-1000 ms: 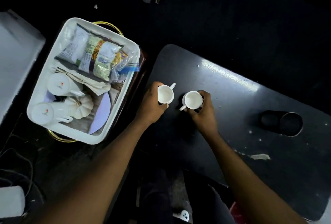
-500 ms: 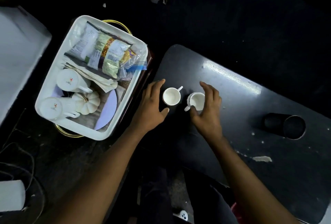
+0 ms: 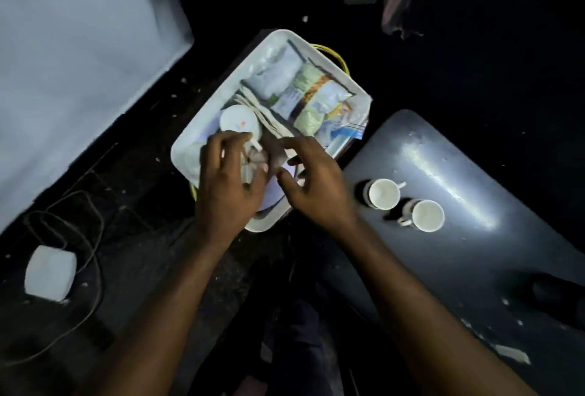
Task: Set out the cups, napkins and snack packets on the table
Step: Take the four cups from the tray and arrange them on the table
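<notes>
On the right, table (image 3: 474, 269): dark top, two white cups standing on it near its left edge.
Tray (image 3: 190, 155): white, left of the table, holds snack packets (image 3: 313, 95) at the far end, napkins (image 3: 269, 120) in the middle, one white cup (image 3: 239, 120) lying on its side.
Left hand (image 3: 228, 186): over the near part of the tray, fingers bent and spread, nothing gripped for sure; picture is blurred.
Right hand (image 3: 316, 186): just beside it, fingers spread, holds nothing.
Left table cup (image 3: 383, 193): upright, empty.
Right table cup (image 3: 425, 216): upright, empty, close beside the other.
</notes>
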